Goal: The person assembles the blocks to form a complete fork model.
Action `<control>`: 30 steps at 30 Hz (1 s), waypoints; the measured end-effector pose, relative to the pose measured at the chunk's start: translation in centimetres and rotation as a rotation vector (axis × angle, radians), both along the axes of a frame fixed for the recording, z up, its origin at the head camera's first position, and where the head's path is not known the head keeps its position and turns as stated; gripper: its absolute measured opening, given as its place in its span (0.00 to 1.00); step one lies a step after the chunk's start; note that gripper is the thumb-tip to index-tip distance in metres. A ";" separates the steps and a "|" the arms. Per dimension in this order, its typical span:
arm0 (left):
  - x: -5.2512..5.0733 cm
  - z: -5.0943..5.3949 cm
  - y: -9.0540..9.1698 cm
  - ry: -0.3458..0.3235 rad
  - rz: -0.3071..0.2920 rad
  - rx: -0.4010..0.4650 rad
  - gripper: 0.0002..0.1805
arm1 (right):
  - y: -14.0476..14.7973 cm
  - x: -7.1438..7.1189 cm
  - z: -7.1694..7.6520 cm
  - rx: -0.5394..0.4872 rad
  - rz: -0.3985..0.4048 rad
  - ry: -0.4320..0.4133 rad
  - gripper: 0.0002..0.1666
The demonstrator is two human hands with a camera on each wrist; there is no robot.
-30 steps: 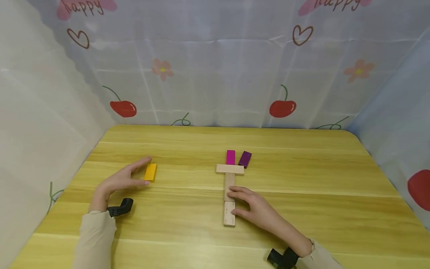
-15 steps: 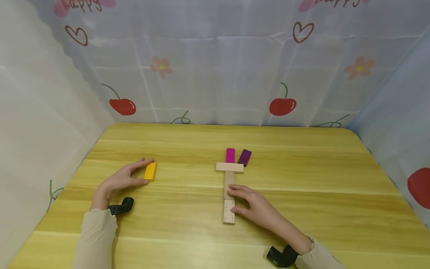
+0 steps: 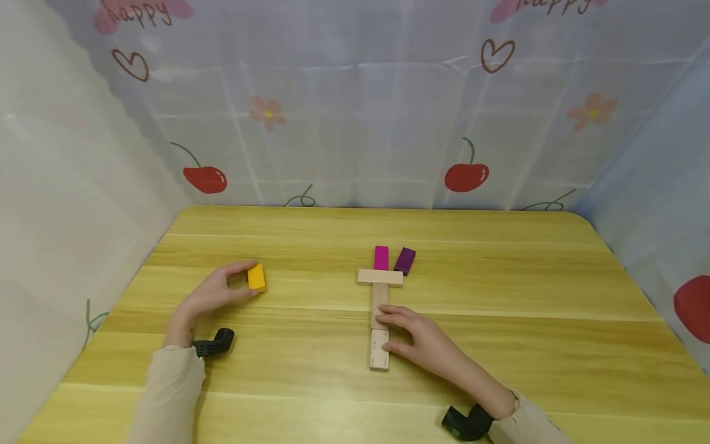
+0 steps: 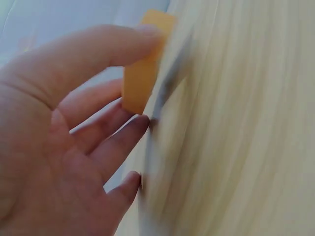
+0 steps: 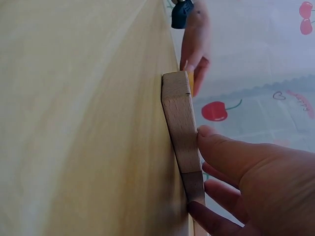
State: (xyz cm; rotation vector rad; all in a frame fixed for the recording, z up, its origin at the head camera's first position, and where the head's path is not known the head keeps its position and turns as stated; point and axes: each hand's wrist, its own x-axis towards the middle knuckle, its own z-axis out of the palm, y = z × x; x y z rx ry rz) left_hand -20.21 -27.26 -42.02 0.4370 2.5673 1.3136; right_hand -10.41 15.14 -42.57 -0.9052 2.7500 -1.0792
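My left hand pinches a yellow block between thumb and fingers. The left wrist view shows that block tilted, with the thumb across its face. My right hand rests its fingertips on two plain wooden blocks laid end to end: the farther block and the nearer block. Across their far end lies a third plain block, making a T shape. Beyond it a magenta block lies in line with the stem. A purple block sits at an angle to its right.
The blocks lie on a yellow wood-grain table. A patterned cloth hangs behind the table's far edge and along both sides. Black wrist devices sit on both wrists, one at the left and one at the right.
My left hand has closed on the yellow block and moved it slightly right, turning it a little. The right hand and the other blocks have stayed in place.
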 end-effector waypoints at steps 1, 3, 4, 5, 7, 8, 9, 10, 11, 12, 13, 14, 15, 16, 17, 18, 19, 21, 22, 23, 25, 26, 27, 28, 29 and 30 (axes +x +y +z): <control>-0.2 0.1 0.5 0.009 0.001 -0.004 0.37 | 0.0 0.0 0.0 -0.001 0.000 0.000 0.27; -0.5 0.2 1.6 0.030 -0.005 -0.009 0.38 | 0.1 0.0 0.0 -0.002 0.002 0.001 0.27; -0.6 0.3 2.2 0.033 -0.007 -0.005 0.38 | 0.1 0.1 -0.1 -0.003 0.002 0.001 0.27; -0.7 0.4 3.0 0.041 -0.017 0.002 0.38 | 0.1 0.1 -0.1 -0.002 0.002 0.001 0.27; -1.2 0.6 4.6 0.060 -0.043 0.017 0.38 | 0.2 0.1 -0.1 0.000 -0.001 0.000 0.27; -1.4 0.7 5.5 0.067 -0.055 0.026 0.38 | 0.2 0.1 -0.1 0.001 -0.003 0.000 0.28; -1.7 0.8 6.5 0.077 -0.072 0.034 0.38 | 0.2 0.1 -0.1 0.001 -0.004 0.000 0.28; -2.0 0.8 7.5 0.078 -0.084 0.046 0.37 | 0.2 0.1 -0.1 0.000 -0.004 -0.002 0.27; -2.3 0.9 8.6 0.084 -0.095 0.050 0.37 | 0.2 0.1 -0.1 -0.002 -0.005 -0.002 0.27; -2.7 0.8 9.6 0.084 -0.099 0.054 0.37 | 0.2 0.1 -0.1 -0.005 -0.004 -0.003 0.27; -3.0 0.8 10.5 0.082 -0.104 0.057 0.37 | 0.2 0.1 -0.1 -0.007 -0.004 -0.005 0.27; -3.3 0.8 11.5 0.079 -0.104 0.059 0.36 | 0.2 0.1 -0.1 -0.009 -0.001 -0.003 0.27; -3.5 0.7 12.4 0.073 -0.105 0.059 0.36 | 0.2 0.1 -0.2 -0.010 -0.001 -0.006 0.27; -3.8 0.6 13.3 0.068 -0.098 0.056 0.36 | 0.2 0.1 -0.2 -0.011 -0.002 -0.008 0.27; -4.1 0.4 14.0 0.070 -0.094 0.050 0.36 | 0.1 0.0 -0.2 -0.012 -0.002 -0.011 0.27; -4.3 0.2 14.7 0.073 -0.084 0.040 0.36 | 0.1 0.0 -0.2 -0.012 -0.001 -0.015 0.27; -4.5 0.1 15.4 0.077 -0.076 0.030 0.35 | 0.0 0.0 -0.2 -0.010 0.000 -0.018 0.27; -4.9 -0.3 16.4 0.091 -0.061 0.013 0.35 | 0.0 0.0 -0.2 -0.011 -0.001 -0.030 0.27; -5.1 -0.5 16.8 0.100 -0.053 0.008 0.35 | -0.1 0.0 -0.2 -0.013 0.000 -0.032 0.27; -5.2 -0.6 17.2 0.108 -0.049 0.004 0.35 | -0.1 0.0 -0.2 -0.014 0.000 -0.033 0.27; -5.4 -0.9 17.8 0.122 -0.042 -0.007 0.35 | -0.1 0.0 -0.2 -0.017 -0.002 -0.031 0.27; -5.5 -1.0 18.1 0.130 -0.041 -0.011 0.35 | -0.1 0.0 -0.2 -0.019 -0.003 -0.029 0.27; -5.6 -1.1 18.3 0.136 -0.039 -0.013 0.35 | 0.0 0.0 -0.2 -0.021 -0.004 -0.025 0.27; -5.7 -1.2 18.5 0.147 -0.038 -0.020 0.35 | 0.0 0.1 -0.2 -0.022 -0.005 -0.022 0.27; -5.7 -1.3 18.7 0.157 -0.043 -0.031 0.35 | 0.1 0.1 -0.2 -0.022 -0.007 -0.019 0.27; -5.8 -1.4 18.8 0.168 -0.049 -0.041 0.36 | 0.1 0.1 -0.2 -0.023 -0.009 -0.017 0.27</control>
